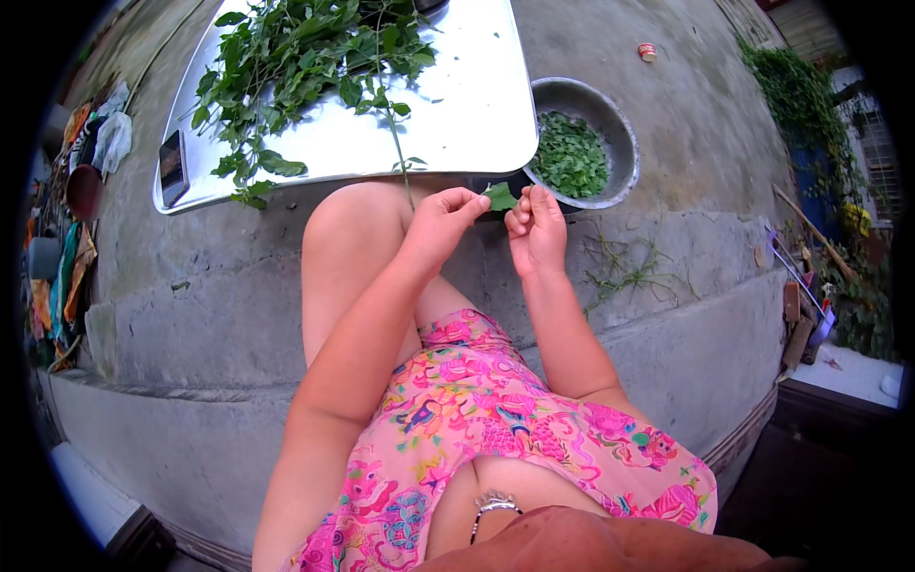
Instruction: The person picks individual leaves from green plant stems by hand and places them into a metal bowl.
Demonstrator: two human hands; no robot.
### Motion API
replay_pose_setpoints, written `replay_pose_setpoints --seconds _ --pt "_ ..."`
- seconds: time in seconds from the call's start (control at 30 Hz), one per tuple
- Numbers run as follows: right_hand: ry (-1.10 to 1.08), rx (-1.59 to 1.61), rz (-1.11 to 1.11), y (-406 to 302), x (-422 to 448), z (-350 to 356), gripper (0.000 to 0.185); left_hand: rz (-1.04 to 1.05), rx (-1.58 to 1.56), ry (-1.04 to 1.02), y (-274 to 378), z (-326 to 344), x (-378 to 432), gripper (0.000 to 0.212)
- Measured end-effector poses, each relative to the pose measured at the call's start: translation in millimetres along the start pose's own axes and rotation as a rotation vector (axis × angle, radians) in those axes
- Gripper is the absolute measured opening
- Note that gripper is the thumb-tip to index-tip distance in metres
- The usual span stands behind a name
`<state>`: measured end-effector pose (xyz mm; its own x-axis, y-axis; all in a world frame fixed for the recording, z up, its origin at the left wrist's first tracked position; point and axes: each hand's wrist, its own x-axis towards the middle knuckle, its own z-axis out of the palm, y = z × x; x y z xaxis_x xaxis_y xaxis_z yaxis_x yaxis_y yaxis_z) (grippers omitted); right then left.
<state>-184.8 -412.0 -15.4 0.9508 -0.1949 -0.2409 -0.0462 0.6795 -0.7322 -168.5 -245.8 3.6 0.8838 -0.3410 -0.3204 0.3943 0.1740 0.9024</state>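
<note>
A single green leaf (500,196) is pinched between thumb and finger of my left hand (449,218), above my knees. At the leaf's right edge, the curled fingertips of my right hand (537,229) meet and also pinch it. A long leafy stem (398,146) runs off the silvery metal tray table (472,107) and down behind my left wrist; whether that hand holds it is hidden. Just beyond my right hand stands a round metal basin (625,154), with a layer of loose picked leaves (572,154) inside.
A heap of leafy stems (286,64) covers the table's left part, near a smartphone (172,168) at its edge. Stripped stems (632,275) lie on a concrete step to the right. A small red-and-white cup (647,51) is on the ground farther off. Bags and cloths (78,272) crowd the left.
</note>
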Motion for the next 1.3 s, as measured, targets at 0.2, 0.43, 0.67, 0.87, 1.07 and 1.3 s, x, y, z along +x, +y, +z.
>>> replay_pose_setpoints --seconds 0.2,0.43,0.67,0.87,1.07,1.3 --pt "-0.201 -0.204 0.163 -26 4 5 0.011 0.086 0.054 0.046 -3 -6 1 0.017" --pt "-0.256 -0.336 0.169 -14 6 -6 0.013 0.077 0.158 -0.089 -6 -4 3 0.016" --pt "-0.118 -0.029 0.174 -16 5 -2 0.012 0.084 0.113 -0.042 -2 -6 1 0.016" --pt "-0.262 -0.189 0.237 -14 -3 -1 0.008 0.162 0.087 0.009 -11 -4 6 0.018" --pt "-0.156 0.011 0.153 -3 8 -4 0.006 0.117 0.052 -0.01 -9 1 4 0.016" --pt "-0.233 -0.174 0.337 -26 -2 12 0.004 0.081 0.071 -0.064 -5 -4 1 0.017"
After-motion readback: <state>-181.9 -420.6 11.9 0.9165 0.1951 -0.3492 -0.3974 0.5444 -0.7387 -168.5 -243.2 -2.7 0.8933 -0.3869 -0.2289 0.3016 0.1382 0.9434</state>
